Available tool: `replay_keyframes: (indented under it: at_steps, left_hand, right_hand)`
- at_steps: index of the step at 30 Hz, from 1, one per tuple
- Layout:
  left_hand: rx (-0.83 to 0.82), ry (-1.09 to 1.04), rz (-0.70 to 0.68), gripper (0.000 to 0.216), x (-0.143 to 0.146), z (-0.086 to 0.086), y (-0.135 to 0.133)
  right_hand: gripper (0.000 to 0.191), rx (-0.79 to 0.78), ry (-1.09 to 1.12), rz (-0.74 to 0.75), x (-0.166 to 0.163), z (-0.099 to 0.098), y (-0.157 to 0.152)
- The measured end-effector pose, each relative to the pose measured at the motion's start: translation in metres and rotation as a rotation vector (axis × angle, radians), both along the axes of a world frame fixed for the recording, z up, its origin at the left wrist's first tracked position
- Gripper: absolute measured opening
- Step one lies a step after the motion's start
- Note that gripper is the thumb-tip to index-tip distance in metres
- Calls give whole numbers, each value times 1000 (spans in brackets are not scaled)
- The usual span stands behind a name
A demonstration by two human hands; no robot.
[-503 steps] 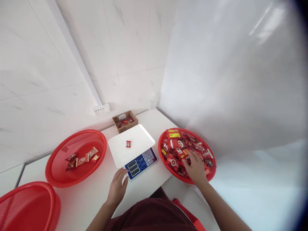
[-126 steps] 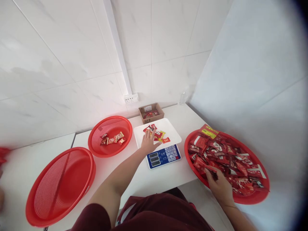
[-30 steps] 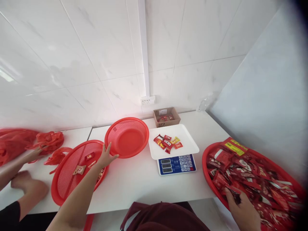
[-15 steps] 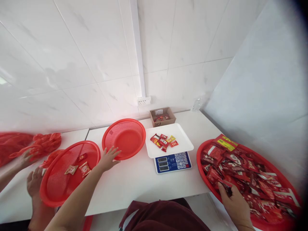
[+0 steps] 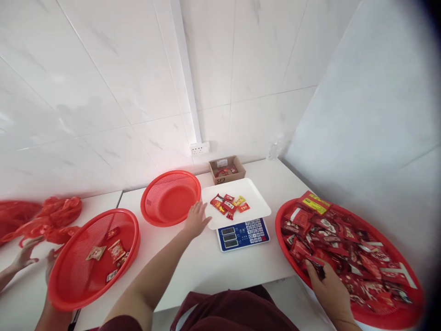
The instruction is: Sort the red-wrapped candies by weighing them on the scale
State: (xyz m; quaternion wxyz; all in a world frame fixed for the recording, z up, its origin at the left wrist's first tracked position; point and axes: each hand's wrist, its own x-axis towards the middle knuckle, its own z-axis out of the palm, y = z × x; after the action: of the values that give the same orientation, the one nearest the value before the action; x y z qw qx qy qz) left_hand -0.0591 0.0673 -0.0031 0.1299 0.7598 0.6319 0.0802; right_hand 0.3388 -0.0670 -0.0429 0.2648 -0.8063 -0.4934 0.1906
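Observation:
My left hand [image 5: 197, 220] is stretched out at the left edge of the white tray [image 5: 257, 195], its fingers extended and nothing in them. On that tray lie several red and yellow snack packets [image 5: 229, 204]. Beneath it stands a blue digital scale [image 5: 243, 233], its keypad and displays toward me. At the right, my right hand [image 5: 329, 287] pinches a small dark red packet [image 5: 317, 266] over the near rim of a large red basket [image 5: 280, 230]. Many red snack packets [image 5: 344, 248] fill this basket. A yellow label [image 5: 316, 203] shows at its back edge.
An empty red basket [image 5: 146, 195] stands left of the tray. Farther left, another red basket [image 5: 57, 285] holds several packets, with a co-worker's hands [image 5: 25, 257] beside it. Red plastic bags [image 5: 62, 214] lie behind. A cardboard box [image 5: 220, 177] sits against the wall.
My left hand has moved right, from the middle red basket to the tray's edge. My right hand still pinches the packet. More packets now show in the left basket as the view shifts.

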Motion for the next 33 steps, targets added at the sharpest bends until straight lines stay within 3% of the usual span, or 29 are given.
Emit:
replay_keyframes:
  at_steps: [5, 8, 10, 14, 20, 26, 33]
  left_hand:
    - [-53, 8, -101, 78, 80, -7, 36]
    - [-113, 87, -113, 85, 96, -12, 50]
    - [-98, 90, -134, 76, 95, -14, 55]
    - [-31, -15, -125, 43, 84, -14, 60]
    - [63, -174, -33, 35, 67, -6, 67]
    - [204, -321, 246, 24, 25, 10, 70]
    - [263, -295, 623, 37, -51, 35, 61]
  right_hand:
    - [45, 49, 16, -13, 0, -3, -1]
    - [44, 61, 8, -16, 1, -4, -1]
    - [44, 74, 10, -8, 1, -5, -1]
    - [45, 88, 37, 3, 1, -5, -1]
    - [44, 52, 39, -18, 0, -2, 0]
    - [43, 43, 38, -3, 1, -4, 0]
    - [43, 44, 5, -26, 0, -4, 0]
